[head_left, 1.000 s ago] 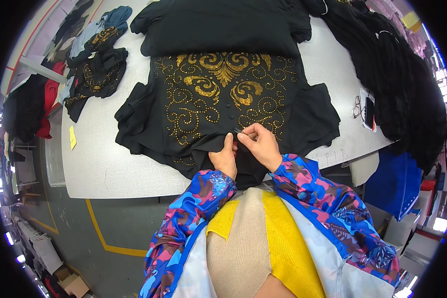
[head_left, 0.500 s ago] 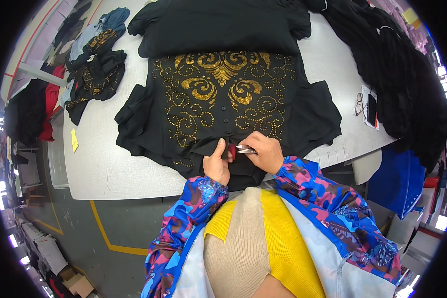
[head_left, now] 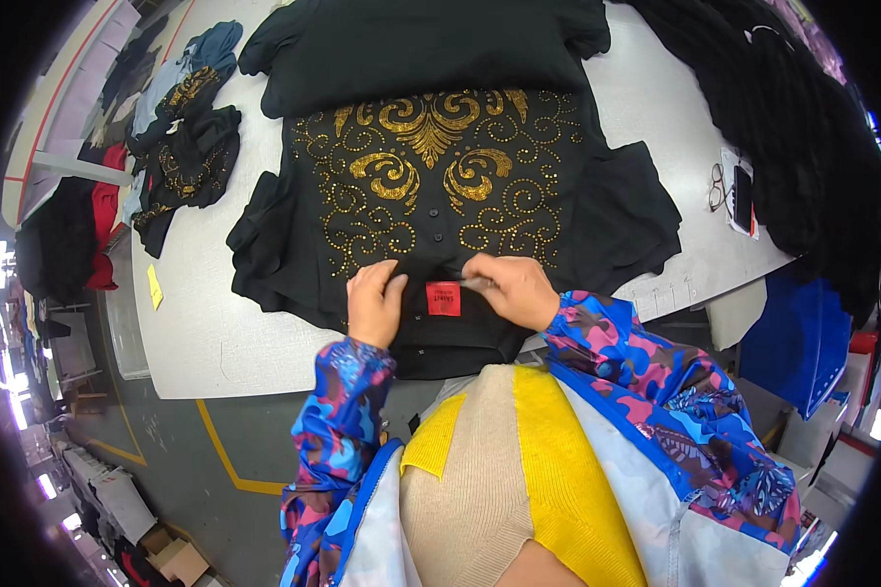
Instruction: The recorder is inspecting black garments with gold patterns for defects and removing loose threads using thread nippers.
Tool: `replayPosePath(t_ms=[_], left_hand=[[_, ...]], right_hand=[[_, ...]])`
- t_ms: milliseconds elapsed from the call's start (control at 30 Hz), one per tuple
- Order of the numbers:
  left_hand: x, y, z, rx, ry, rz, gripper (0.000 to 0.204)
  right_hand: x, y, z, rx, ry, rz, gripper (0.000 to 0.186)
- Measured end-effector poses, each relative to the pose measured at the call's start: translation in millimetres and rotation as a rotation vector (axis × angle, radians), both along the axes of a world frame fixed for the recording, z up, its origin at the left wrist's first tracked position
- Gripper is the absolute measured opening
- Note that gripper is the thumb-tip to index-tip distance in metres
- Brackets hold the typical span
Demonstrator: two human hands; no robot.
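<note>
A black shirt (head_left: 504, 181) with gold stud scrollwork and a row of dark buttons lies before me, its neck end nearest my body. My left hand (head_left: 377, 301) pinches the shirt's neck edge between thumb and fingers. Just right of it, a red label (head_left: 443, 299) shows on the inside of the neck. My right hand (head_left: 519, 292) is closed at the other side of the label, against the same edge. A short bit of metal from the thread snips (head_left: 478, 282) pokes out at its fingertips; the rest of the snips is hidden in the hand.
The shirt rests on a white table (head_left: 255, 357). Another black-and-gold garment (head_left: 201, 152) lies far left, near a yellow slip (head_left: 155, 287). At right are eyeglasses (head_left: 718, 186), a phone (head_left: 743, 199) and a heap of black clothing (head_left: 803, 157). A blue bin (head_left: 793, 342) stands below the table's right edge.
My left hand has moved left and spread the neck open, baring the red label. The snips' blades, plainly visible before, are now mostly hidden at my right hand.
</note>
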State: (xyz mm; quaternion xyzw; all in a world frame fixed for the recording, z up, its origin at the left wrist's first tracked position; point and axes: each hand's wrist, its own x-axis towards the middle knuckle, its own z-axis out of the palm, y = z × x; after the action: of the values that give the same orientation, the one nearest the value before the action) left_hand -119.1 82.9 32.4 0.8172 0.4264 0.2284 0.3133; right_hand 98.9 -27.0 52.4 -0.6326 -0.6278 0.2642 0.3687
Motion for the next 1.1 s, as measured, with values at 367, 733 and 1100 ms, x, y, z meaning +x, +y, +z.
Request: replayPosePath(t_ms=[367, 733, 1100], left_hand=[[11.5, 71.5, -33.7, -1.041, -0.167, 0.086, 0.037], [45.5, -1.8, 48.6, 0.152, 0.025, -0.463, 0.017], [79.1, 32.1, -92.2, -0.139, 0.106, -0.198, 0.026]], right_hand=[[1.3, 45.3, 17.8, 0.06, -0.073, -0.112, 0.053], [38.6, 105.8, -47.3, -0.513, 0.676, 0.131, 0.021], [1.2, 77.0, 11.1, -0.011, 0.164, 0.174, 0.018]])
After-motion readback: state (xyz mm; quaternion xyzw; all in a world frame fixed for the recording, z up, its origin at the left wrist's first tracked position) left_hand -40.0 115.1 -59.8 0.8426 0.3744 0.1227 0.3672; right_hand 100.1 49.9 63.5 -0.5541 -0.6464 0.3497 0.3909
